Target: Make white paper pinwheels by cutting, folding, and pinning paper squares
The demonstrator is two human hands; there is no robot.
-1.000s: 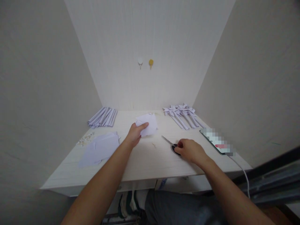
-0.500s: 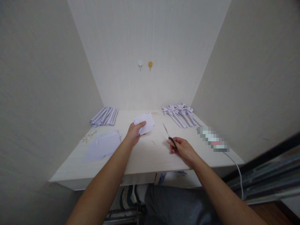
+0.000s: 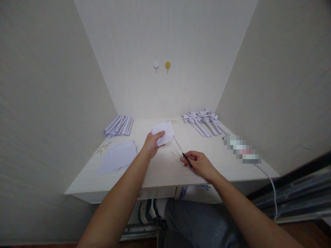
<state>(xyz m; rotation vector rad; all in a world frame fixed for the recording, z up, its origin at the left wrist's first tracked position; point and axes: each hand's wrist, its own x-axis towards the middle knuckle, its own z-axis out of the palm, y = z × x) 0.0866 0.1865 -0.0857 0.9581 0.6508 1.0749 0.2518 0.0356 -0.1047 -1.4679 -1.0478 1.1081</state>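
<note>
I see the folded white paper piece (image 3: 163, 133) held just above the desk (image 3: 160, 172), near its middle. The left hand (image 3: 153, 143) pinches its near lower edge between thumb and fingers. The paper is light, thin and limp away from its folds, so I judge it creases or tears easily; the best hold is along a folded edge, where it is stiffest.

The right hand (image 3: 199, 164) is closed around the black handles of the scissors (image 3: 182, 154), whose narrow blades point up-left, the tip almost touching the paper's right corner. I cannot tell whether the blades are parted.

No containers are in view. Loose on the desk lie flat paper sheets (image 3: 119, 159) to the left, a bundle of folded strips (image 3: 119, 125) at the back left, and finished paper pinwheels (image 3: 204, 121) at the back right.
</note>
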